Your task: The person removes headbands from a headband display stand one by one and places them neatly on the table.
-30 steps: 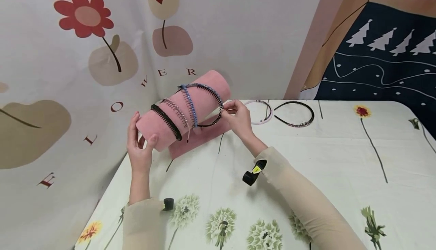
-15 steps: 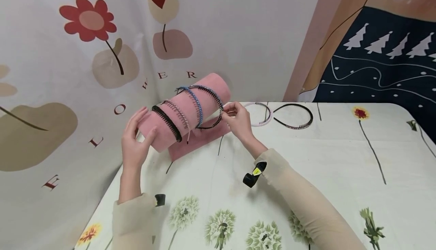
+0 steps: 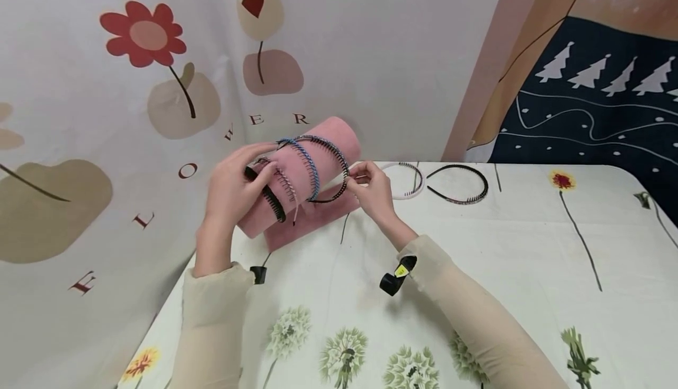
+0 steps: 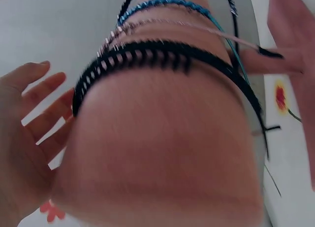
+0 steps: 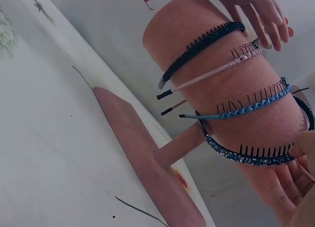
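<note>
A tilted pink velvety roll [image 3: 328, 162] sits on a stand with a flat pink base [image 5: 133, 133]. Around it go a black toothed headband [image 5: 202, 48], a thin pale pink one [image 5: 211, 74], a blue braided one [image 5: 246, 109] and a glittery dark one [image 5: 246, 158]. Near the roll's right end, my right hand [image 3: 373, 192] pinches the glittery headband by its side. My left hand [image 3: 230, 186] is at the left part of the roll, by the black headband. Its fingers look straight and spread in the left wrist view; whether they touch the roll I cannot tell.
To the right of the stand, a pale pink headband [image 3: 408, 197] and a dark headband [image 3: 466, 202] lie on the flower-print tablecloth [image 3: 508, 259]. A printed cloth backdrop [image 3: 371, 53] hangs close behind the roll.
My left hand has left the roll's left end and moved right and upward along it. The blue headband has shifted slightly to the right. My right hand keeps its pinch on the glittery headband.
</note>
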Demonstrator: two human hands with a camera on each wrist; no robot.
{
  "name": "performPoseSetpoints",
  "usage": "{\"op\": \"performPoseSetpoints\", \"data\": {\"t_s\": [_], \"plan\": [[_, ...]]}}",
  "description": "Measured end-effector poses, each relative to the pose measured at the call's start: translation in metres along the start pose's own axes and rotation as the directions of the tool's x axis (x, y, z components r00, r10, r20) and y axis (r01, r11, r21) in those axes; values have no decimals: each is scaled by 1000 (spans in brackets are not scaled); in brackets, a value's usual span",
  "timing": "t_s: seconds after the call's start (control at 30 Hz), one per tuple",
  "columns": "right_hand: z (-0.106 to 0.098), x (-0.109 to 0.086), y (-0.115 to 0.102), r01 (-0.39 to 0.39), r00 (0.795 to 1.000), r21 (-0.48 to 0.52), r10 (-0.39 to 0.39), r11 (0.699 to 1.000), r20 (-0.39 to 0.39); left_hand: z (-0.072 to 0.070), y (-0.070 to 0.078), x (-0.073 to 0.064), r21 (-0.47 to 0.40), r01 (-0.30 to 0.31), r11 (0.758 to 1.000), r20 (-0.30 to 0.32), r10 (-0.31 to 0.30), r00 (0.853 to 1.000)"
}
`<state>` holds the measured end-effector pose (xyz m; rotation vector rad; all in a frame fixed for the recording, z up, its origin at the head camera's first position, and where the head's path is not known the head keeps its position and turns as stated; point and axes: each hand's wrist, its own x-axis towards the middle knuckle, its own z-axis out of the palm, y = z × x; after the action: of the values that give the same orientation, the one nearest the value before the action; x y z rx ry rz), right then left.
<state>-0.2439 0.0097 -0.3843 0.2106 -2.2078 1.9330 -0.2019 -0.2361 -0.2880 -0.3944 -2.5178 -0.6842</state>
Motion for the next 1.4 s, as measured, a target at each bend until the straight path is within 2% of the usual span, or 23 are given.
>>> {"op": "performPoseSetpoints", "data": {"t_s": [0.13,0.27,0.37,0.47,0.57,0.67,0.97,1.4], "plan": [[-1,-1,0,2,1000,-7,-2,1000,5,5,11,14,84,13,996,135,-24,991],[-1,-2,0,3,1000,-4,-3,1000,8,12,17,24,137,0,991,264,-37,964],[-1,-2,-1,2,1000,-2,-2,1000,9,16,18,31,174,-35,984,336,-26,941],[-1,-3,-1,4,1000,-7,-4,1000,10,19,19,35,208,-73,975,375,-11,927],[-2,-3,0,9,1000,-17,-9,1000,7,20,19,37,231,-90,969,386,-6,922],[-4,-2,-1,6,1000,-15,-6,1000,4,20,18,37,243,-84,966,373,-13,928],[-14,5,-1,-45,999,31,45,999,-22,12,13,28,251,-10,968,354,-82,932],[-42,9,-1,-83,993,162,95,983,-64,8,8,24,249,12,968,338,-98,936]]}}
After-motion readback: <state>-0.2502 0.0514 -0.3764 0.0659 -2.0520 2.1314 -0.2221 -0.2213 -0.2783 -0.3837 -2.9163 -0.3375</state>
